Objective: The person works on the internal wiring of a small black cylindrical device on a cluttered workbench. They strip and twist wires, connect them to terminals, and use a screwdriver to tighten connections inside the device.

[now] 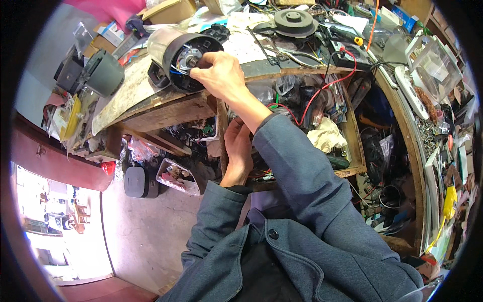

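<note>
A jug-like appliance [160, 46] with a clear-looking body, a dark rim and a handle lies tilted near the bench's edge. Its open end faces me, showing a metal part [190, 59] and blue and white wires inside. My right hand [220, 74] reaches into this opening with thumb and fingers pinched at the metal part. What lies between the fingertips is hidden. Lower down, my left hand [237, 151] is beside the wooden drawer's [356, 146] left edge. Its fingers are curled and partly covered by my right forearm, so whatever they grip cannot be seen.
Clutter covers the wooden bench [113, 110]: a round dark lid-like part [295, 23], a multimeter [347, 54] with a red lead, and a grey-green container [104, 73]. Below stand a white box [178, 177] and a dark bin [141, 182]. The red lead crosses the open drawer.
</note>
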